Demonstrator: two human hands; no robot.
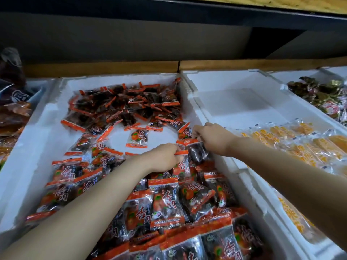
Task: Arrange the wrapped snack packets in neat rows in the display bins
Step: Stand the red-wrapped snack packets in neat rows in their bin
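Observation:
A white foam bin [43, 117] holds many orange-edged, dark snack packets. A loose heap [124, 106] lies at its far end and overlapping packets [165, 201] fill the near part. One packet [137, 140] lies alone on the bare white floor in the middle. My left hand [163, 156] pinches the orange top edge of a packet [183, 166] near the bin's right side. My right hand [212, 137] grips a neighbouring dark packet [197, 151] by its top against the right wall.
A second foam bin [234, 102] to the right has yellow packets [293, 139] along its right part. Farther right lies a pile of mixed wrapped sweets [323, 94]. Brown packets [13, 117] sit at the left edge. A dark shelf [169, 34] overhangs the back.

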